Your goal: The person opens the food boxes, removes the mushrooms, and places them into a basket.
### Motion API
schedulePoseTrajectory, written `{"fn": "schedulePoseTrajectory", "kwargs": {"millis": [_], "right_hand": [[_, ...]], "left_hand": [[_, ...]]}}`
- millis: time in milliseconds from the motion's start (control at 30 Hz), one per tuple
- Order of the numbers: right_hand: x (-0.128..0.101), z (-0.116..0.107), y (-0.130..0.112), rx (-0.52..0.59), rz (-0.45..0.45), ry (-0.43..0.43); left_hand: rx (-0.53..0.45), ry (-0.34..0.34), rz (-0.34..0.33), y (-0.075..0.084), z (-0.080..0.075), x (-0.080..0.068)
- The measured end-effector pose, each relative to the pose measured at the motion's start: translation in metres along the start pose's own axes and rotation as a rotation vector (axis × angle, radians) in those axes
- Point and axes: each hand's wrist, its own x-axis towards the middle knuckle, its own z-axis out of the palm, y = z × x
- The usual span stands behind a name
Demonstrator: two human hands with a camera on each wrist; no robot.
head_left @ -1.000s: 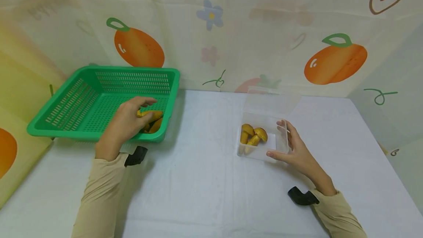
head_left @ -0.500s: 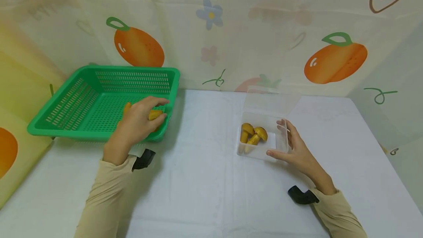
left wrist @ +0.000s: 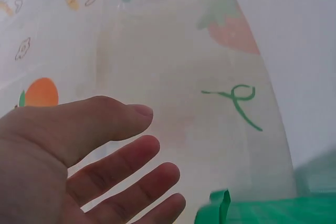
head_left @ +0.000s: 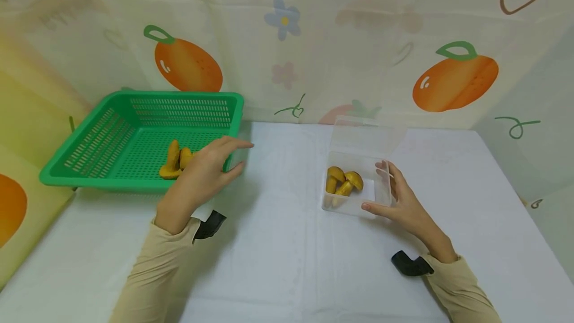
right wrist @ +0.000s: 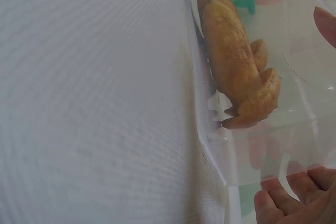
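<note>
My left hand (head_left: pixel 206 169) is raised over the right rim of a green plastic basket (head_left: pixel 112 181), thumb and fingers spread apart with nothing between them. The left wrist view also shows this hand (left wrist: pixel 113 166) bare, near the basket's edge (left wrist: pixel 278 211). Behind it in the basket lie brownish-yellow mushrooms (head_left: pixel 170 162), partly hidden by the hand. With thumb in front and fingers behind, my right hand (head_left: pixel 409 209) grips the right side of a clear plastic box (head_left: pixel 350 204). Two mushrooms (head_left: pixel 353 181) lie at the box's left side, seen through its wall as a mushroom (right wrist: pixel 226 45) in the right wrist view.
The box's clear lid (head_left: pixel 364 136) stands up at the back. A white cloth (head_left: pixel 278 243) covers the table. Behind it hangs a printed curtain (head_left: pixel 323 64) with orange fruit, flowers and hearts. The basket stands at the back left, against the curtain.
My left hand has moved right, from over the mushrooms to the basket's right rim, uncovering some mushrooms. My right hand and the box have stayed in place.
</note>
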Motion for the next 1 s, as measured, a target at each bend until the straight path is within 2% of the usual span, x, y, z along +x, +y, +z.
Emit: {"fn": "schedulePoseTrajectory", "kwargs": {"millis": [200,300,567,1000], "right_hand": [[0.000,0.000,0.002,-0.012,0.011,0.002],[0.001,0.000,0.003,-0.022,0.014,0.004],[0.002,0.001,0.005,-0.025,0.002,0.002],[0.002,0.000,0.005,-0.024,0.000,0.000]], "left_hand": [[0.016,-0.014,0.085,0.012,0.014,0.009],[0.010,-0.036,0.106,0.021,0.021,0.016],[-0.036,-0.105,0.126,0.042,0.036,0.037],[-0.098,-0.250,0.164,0.071,0.069,0.059]]}}
